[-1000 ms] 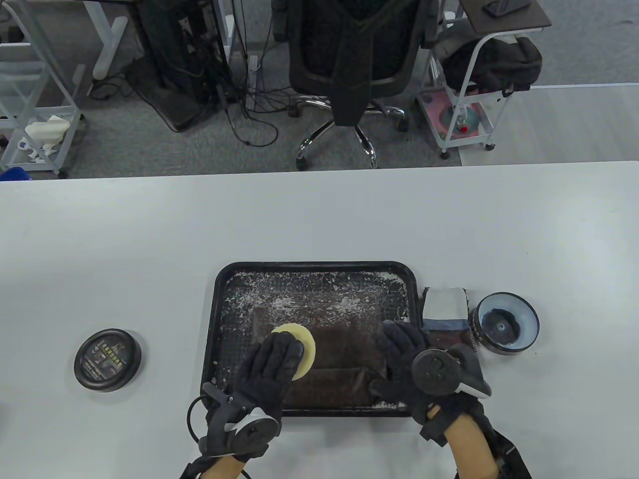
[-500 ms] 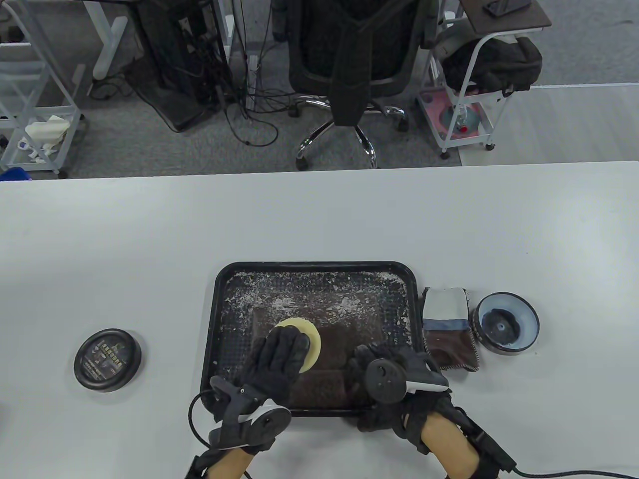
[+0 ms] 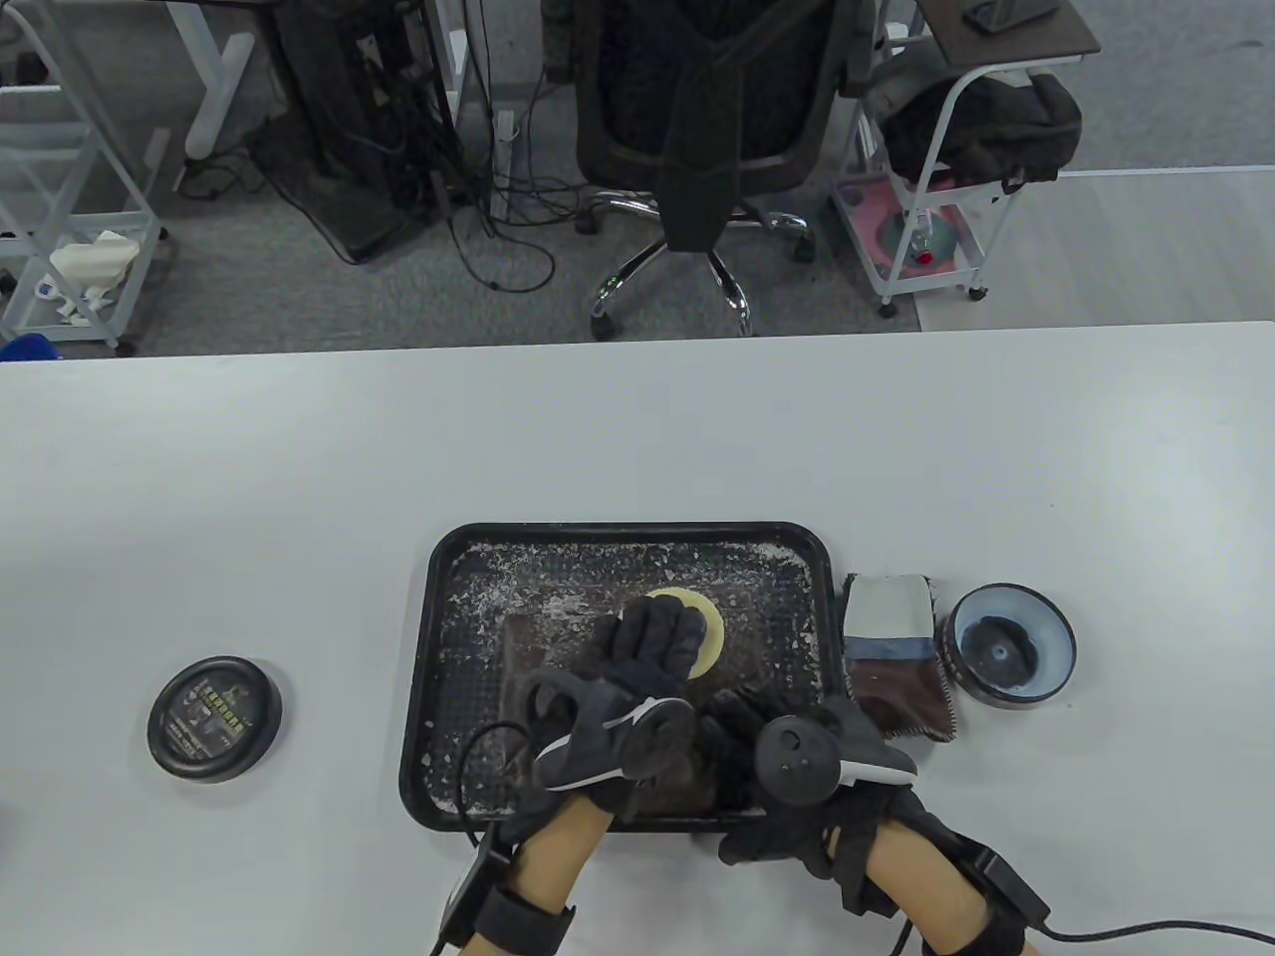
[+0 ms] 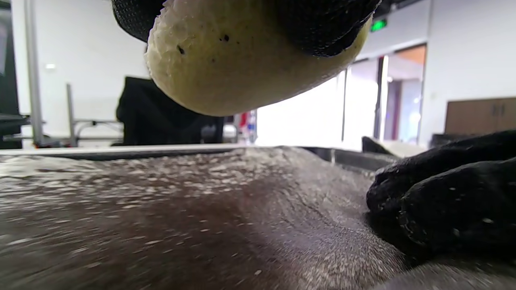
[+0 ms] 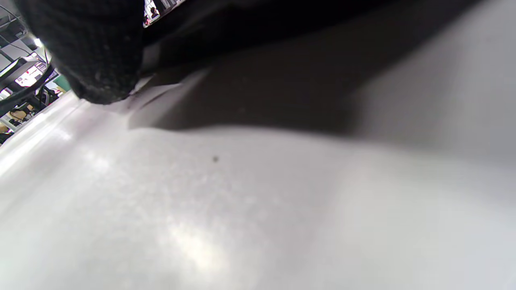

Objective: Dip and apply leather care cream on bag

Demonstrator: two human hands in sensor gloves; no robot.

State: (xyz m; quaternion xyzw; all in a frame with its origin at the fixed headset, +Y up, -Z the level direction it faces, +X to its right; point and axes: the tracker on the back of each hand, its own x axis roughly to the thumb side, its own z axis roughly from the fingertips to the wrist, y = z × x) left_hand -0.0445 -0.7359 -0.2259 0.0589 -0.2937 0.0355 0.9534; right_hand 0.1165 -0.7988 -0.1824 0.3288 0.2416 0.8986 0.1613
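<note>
The worktop (image 3: 299, 468) carried everything, with your two gloved hands reaching in from its near edge. The black tray (image 3: 436, 637), flecked with pale residue, lay near that edge at centre. Inside it lay the brown bag (image 3: 523, 647), flat and largely hidden beneath your hands; in the left wrist view its grained surface (image 4: 181, 217) was streaked with pale cream. To the right of the tray lay some swatches (image 3: 894, 647), one pale and one brown, and just beside them stood the open cream tin (image 3: 1011, 645). The lid (image 3: 214, 717) rested well apart, on the left of the worktop.

Your left hand (image 3: 633, 687) kept a closed grip on the round yellow sponge (image 3: 702, 622), fingers laid over its top; it was over the far part of the bag. From the wrist view, the sponge (image 4: 225, 72) appeared lifted slightly clear of the leather, though its contact edge was hidden. Your right hand (image 3: 797, 772) lay over the bag's near right portion, apparently steadying it. Whether its grip was open or closed could not be told: the fingers were masked in the table view and the right wrist view showed only blur.

By judgement, the bag would handle as soft, limp and light, inclined to slide or ruck under rubbing, so pin it flat with a palm. The sponge appeared compressible; hold it across the back.
</note>
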